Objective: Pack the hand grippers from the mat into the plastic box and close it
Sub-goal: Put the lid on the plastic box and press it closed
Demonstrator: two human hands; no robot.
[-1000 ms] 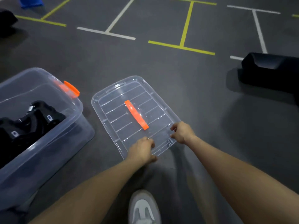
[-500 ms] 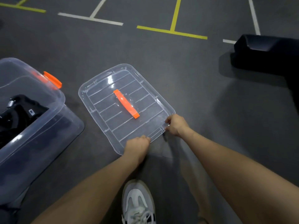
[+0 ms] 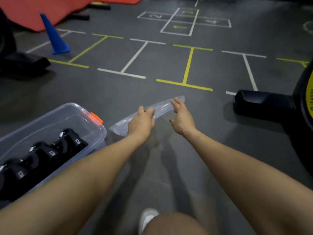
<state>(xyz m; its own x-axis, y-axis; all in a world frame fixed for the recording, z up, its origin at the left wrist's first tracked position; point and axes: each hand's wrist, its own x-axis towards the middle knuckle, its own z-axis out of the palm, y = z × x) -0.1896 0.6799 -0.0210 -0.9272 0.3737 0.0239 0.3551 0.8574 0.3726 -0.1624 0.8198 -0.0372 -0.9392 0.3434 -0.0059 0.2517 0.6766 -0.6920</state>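
The clear plastic lid [image 3: 160, 108] is off the floor and tilted, so only its near edge shows, blurred. My left hand [image 3: 141, 123] grips that edge near its middle. My right hand [image 3: 182, 118] holds the lid's right part, thumb below and fingers on the rim. The clear plastic box [image 3: 71, 114] stands open at the lower left, with an orange latch [image 3: 96, 118] on its far end. Several black hand grippers [image 3: 45, 153] lie inside it. The lid's orange handle is hidden.
A black block [image 3: 264, 103] and a black-and-yellow weight plate [image 3: 306, 106] sit at the right. A blue cone [image 3: 55, 37], a red mat [image 3: 45, 9] and a dark pad [image 3: 23, 62] lie at the far left. My knee and white shoe [image 3: 147, 217] are below.
The lid lay flat on the floor with both hands on its near edge; now both hands have lifted and tilted it. The camera has tipped up, showing more floor.
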